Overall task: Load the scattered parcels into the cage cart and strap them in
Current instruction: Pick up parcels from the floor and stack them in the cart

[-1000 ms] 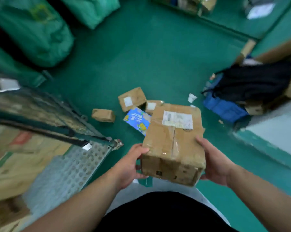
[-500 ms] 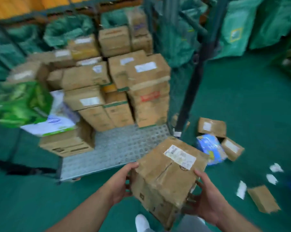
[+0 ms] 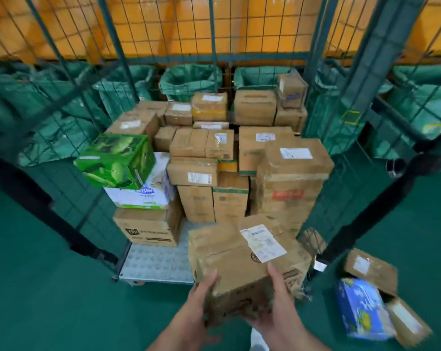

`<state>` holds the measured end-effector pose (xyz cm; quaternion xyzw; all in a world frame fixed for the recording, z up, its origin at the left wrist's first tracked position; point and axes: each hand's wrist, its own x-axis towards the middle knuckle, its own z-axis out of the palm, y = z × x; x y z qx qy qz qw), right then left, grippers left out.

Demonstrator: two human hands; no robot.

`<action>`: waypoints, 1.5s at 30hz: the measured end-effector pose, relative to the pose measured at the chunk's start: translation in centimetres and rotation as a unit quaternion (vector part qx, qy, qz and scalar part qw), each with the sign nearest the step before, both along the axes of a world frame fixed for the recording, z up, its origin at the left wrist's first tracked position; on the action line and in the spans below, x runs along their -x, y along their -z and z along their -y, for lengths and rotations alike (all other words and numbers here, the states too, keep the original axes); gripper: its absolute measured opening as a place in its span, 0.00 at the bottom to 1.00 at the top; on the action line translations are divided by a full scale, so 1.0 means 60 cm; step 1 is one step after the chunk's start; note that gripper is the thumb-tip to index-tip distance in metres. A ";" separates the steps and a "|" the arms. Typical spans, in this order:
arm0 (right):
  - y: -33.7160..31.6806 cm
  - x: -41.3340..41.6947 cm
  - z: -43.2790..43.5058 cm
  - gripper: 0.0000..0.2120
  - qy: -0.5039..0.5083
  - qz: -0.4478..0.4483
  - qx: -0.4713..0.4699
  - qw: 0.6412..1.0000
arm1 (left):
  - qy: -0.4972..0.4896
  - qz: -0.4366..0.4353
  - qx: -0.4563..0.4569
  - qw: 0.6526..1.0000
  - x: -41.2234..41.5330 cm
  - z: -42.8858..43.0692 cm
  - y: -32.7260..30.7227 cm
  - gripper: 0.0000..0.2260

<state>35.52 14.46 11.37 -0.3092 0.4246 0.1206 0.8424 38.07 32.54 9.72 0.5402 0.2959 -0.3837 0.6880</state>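
Box [image 3: 229, 254] held at the open front of the cage cart [image 3: 153, 264], left hand [image 3: 201, 295] and right hand [image 3: 277, 297] gripping its near end. Looks stiff, creased, fairly heavy; best supported under the bottom corners.

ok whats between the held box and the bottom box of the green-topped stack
In the head view, only bare studded cart floor lies between the held box and that bottom brown box.

Far side, in a row: open-mouthed green sacks [image 3: 189, 79], seen through mesh, backed by an orange wall [image 3: 239, 24]. Underfoot, near and left: green floor [image 3: 49, 300].
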 end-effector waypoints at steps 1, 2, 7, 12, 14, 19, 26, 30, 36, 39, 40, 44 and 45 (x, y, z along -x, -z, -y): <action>-0.005 -0.016 -0.003 0.29 0.019 -0.007 0.012 1.000 | 0.002 -0.002 0.005 1.000 -0.017 0.002 -0.007 0.45; -0.009 -0.032 -0.002 0.30 0.023 -0.008 0.019 1.000 | 0.003 -0.010 0.017 1.000 -0.037 0.002 -0.010 0.41; -0.018 -0.144 0.039 0.52 -0.059 -0.002 0.040 0.997 | -0.078 -0.010 0.034 0.996 -0.157 0.048 -0.002 0.36; -0.018 -0.303 0.155 0.56 -0.069 -0.018 0.076 0.995 | -0.105 0.048 0.027 0.993 -0.313 0.108 -0.003 0.40; -0.024 -0.355 0.211 0.52 -0.057 -0.007 0.091 0.994 | -0.115 0.049 0.040 0.991 -0.373 0.141 -0.022 0.39; -0.044 -0.451 0.301 0.43 -0.018 0.041 0.115 0.992 | -0.149 0.084 0.086 0.981 -0.482 0.184 -0.032 0.26; -0.067 -0.565 0.324 0.30 -0.036 0.165 0.210 0.963 | -0.147 0.135 0.069 0.977 -0.593 0.184 -0.053 0.44; -0.067 -0.618 0.323 0.11 -0.063 0.182 0.243 0.951 | -0.126 0.146 0.081 0.978 -0.651 0.179 -0.047 0.35; -0.064 -0.681 0.278 0.26 -0.091 0.177 0.422 0.885 | -0.120 0.136 0.073 0.981 -0.770 0.178 -0.052 0.26; -0.066 -0.727 0.286 0.26 -0.100 0.106 0.519 0.842 | -0.073 0.149 0.063 0.984 -0.849 0.192 -0.070 0.19; -0.068 -0.744 0.291 0.26 -0.098 0.086 0.532 0.837 | -0.056 0.156 0.050 0.985 -0.876 0.198 -0.072 0.17; -0.075 -0.799 0.319 0.30 -0.091 0.054 0.538 0.836 | 0.000 0.169 0.012 0.986 -0.964 0.239 -0.073 0.17; -0.076 -0.810 0.328 0.30 -0.078 0.051 0.537 0.838 | 0.009 0.162 0.012 0.987 -0.982 0.255 -0.074 0.20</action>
